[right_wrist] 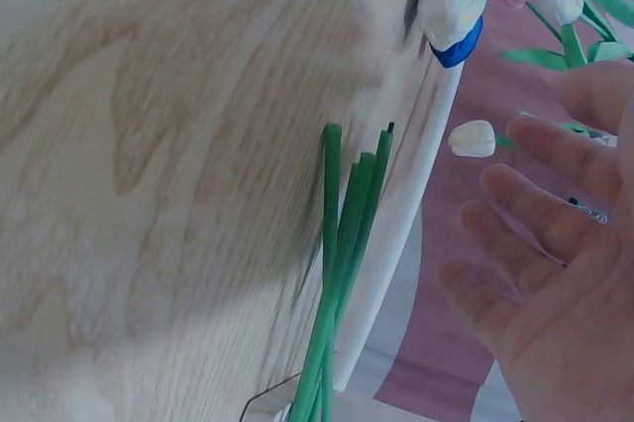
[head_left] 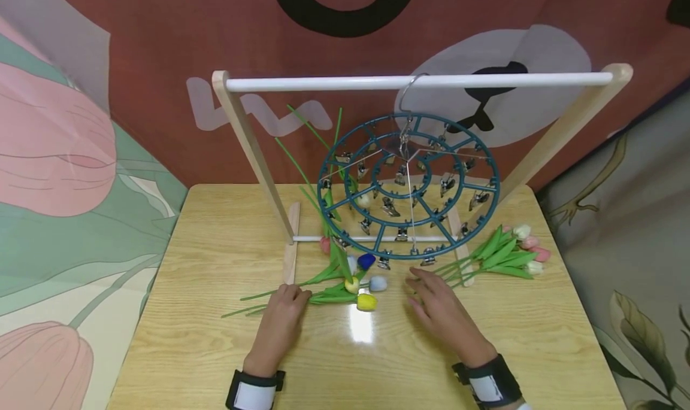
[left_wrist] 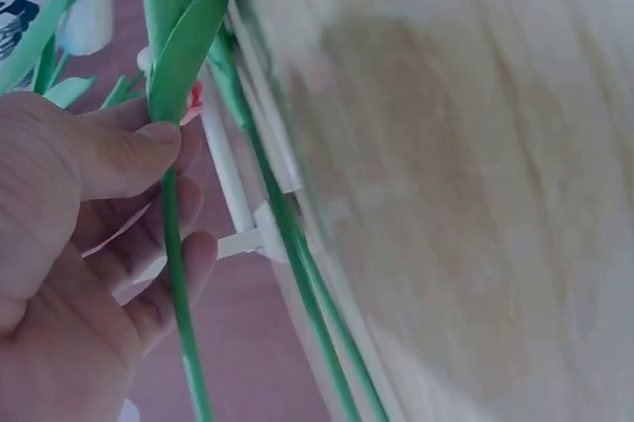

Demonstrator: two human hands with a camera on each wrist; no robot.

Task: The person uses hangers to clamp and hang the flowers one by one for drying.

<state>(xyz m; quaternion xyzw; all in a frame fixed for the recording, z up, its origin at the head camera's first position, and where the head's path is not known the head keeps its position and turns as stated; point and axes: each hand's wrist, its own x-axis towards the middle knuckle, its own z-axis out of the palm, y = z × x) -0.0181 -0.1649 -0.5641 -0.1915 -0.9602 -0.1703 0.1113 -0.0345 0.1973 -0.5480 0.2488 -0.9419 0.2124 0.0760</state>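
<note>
Black wrist straps [head_left: 487, 383] with white patches are worn at the near edge. A slim green tulip stem [left_wrist: 178, 273] is pinched between thumb and fingers of the left hand [head_left: 283, 308], just below a broad leaf [left_wrist: 188, 55]; which bloom it bears cannot be told. Nothing is grasped by the right hand [head_left: 435, 305]; its fingers are loosely extended. Between the hands, on the wood-grain table [head_left: 178, 338], closed, cupped blooms are noted: yellow tulip [head_left: 366, 302], pale-yellow tulip [head_left: 352, 285], light-blue tulip [head_left: 378, 283], deep-blue tulip [head_left: 366, 261]. Their stems are directed left. At right, a bundle of pink and white tulips [head_left: 501, 253] is laid with blooms outward, stem ends near the right hand. Farther back, a white tulip [head_left: 363, 200] is seen through the round blue-green hanger [head_left: 414, 256], which is built of three concentric rings, fitted with silver clips [head_left: 390, 207] and hooked on the white rail [head_left: 323, 84] of a wooden frame [head_left: 252, 152]. Behind, a reddish printed cloth [head_left: 162, 69] is hung
</note>
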